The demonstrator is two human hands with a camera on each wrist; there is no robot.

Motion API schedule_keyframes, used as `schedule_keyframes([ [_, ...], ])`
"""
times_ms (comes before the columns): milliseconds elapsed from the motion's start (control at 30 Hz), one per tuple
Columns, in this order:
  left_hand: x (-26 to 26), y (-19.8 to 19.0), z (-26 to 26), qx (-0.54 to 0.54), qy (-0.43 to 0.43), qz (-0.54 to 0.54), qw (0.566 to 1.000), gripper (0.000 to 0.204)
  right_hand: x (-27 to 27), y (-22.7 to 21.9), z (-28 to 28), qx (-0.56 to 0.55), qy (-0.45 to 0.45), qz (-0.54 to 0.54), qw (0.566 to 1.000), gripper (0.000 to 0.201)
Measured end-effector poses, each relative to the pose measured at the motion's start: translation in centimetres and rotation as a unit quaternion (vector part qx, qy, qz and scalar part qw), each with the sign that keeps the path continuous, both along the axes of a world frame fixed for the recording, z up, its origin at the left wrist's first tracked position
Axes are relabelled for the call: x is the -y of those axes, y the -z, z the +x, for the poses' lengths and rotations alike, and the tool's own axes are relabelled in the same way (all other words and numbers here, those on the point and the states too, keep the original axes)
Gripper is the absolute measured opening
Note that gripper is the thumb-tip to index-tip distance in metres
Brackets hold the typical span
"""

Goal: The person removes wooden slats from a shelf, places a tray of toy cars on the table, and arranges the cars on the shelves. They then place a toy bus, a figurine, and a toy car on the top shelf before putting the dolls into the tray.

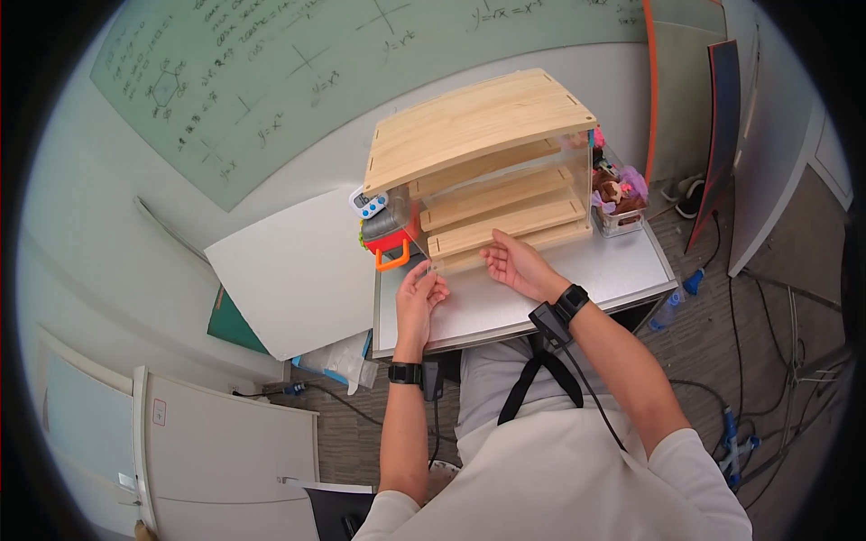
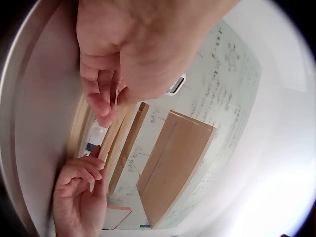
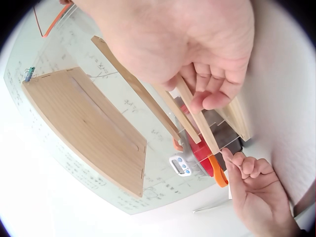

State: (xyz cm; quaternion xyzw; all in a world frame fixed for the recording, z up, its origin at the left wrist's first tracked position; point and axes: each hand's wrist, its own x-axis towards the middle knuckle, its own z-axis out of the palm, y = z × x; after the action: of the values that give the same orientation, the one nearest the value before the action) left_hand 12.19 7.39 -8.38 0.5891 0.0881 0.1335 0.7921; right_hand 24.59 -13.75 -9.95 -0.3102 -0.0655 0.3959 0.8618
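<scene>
A wooden display rack with a pale top board (image 1: 478, 126), stepped shelf boards and clear side panels stands on the table. My left hand (image 1: 418, 302) is at its lower left front corner; in the left wrist view, thumb and fingers pinch the thin edge of a clear side panel (image 2: 117, 94). My right hand (image 1: 519, 266) is at the front of the lowest step board (image 1: 532, 219). In the right wrist view, its thumb and curled fingers grip that board (image 3: 206, 129) from above and below, partly hidden by the palm.
The rack stands on a silver table (image 1: 622, 270). Left of it are a red case with an orange handle (image 1: 392, 260) and a white timer (image 1: 369, 204). At right sits a clear bin (image 1: 622, 216) of colourful items. A whiteboard (image 1: 298, 81) covers the wall behind.
</scene>
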Motion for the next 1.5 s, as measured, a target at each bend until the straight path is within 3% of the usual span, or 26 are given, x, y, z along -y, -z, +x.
schedule_keyframes([
  [67,0.1,-0.1,0.2,-0.003,0.001,-0.036,0.999,0.038,0.0,-0.2,0.0,0.000,0.007,-0.005,1.000,0.029],
  [233,-0.3,1.7,1.0,0.009,0.048,-0.249,0.967,0.014,0.0,-0.2,-0.1,0.000,0.006,-0.004,1.000,0.029],
  [433,0.4,2.9,1.2,0.021,0.024,-0.364,0.931,0.009,0.0,-0.4,-0.3,-0.003,0.006,-0.003,1.000,0.030],
  [967,1.9,2.2,3.7,0.004,-0.019,-0.430,0.903,0.014,0.3,-1.1,-0.5,-0.001,0.008,-0.006,1.000,0.028],
  [1033,1.6,2.6,4.1,0.025,0.030,-0.476,0.879,0.010,0.2,-1.0,-0.6,-0.004,0.009,-0.008,1.000,0.028],
  [1500,1.7,2.9,4.2,0.063,0.067,-0.440,0.893,0.007,0.4,-1.4,-0.5,0.034,0.007,-0.025,0.999,0.024],
])
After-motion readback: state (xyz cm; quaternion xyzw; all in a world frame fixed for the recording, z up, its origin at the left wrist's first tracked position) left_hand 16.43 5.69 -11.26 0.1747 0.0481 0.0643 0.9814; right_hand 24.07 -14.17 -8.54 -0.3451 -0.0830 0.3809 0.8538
